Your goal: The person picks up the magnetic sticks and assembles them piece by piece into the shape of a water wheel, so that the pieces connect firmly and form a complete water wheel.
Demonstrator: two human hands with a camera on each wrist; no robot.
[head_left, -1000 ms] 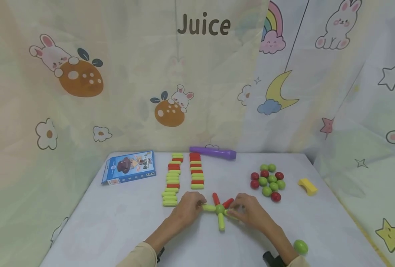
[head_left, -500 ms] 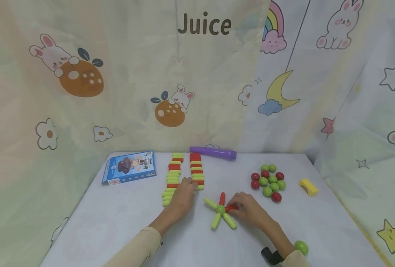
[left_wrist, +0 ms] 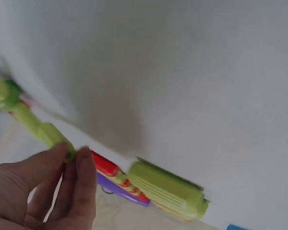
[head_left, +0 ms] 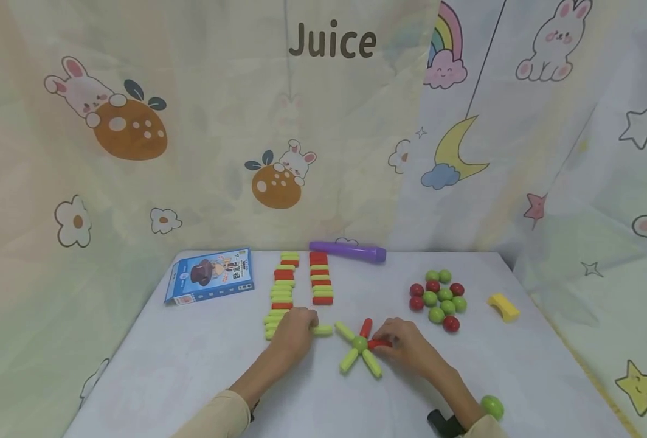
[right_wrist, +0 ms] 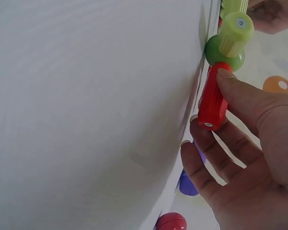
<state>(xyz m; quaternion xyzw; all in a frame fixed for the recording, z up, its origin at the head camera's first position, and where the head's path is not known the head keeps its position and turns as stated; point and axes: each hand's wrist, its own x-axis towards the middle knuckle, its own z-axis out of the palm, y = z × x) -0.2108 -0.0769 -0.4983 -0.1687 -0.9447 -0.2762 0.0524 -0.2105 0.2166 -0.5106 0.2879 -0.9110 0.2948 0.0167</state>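
In the head view a green ball carries several rods that stick out like a star, light green and red. My right hand pinches one red rod of it between thumb and fingers; that rod's inner end meets the ball. Just left of the star, my left hand holds a loose light green rod by one end, its other end pointing toward the star. Thumb and fingertips grip this rod in the left wrist view. My left hand hides part of the left column of rods.
A second column of red and green rods lies behind. Farther back are a blue box and a purple stick. Red and green balls, a yellow block and a lone green ball lie to the right.
My left hand left the star, reached to the right column's near end, and came back toward the star with a light green rod. The star has turned; my right hand now pinches its red rod.
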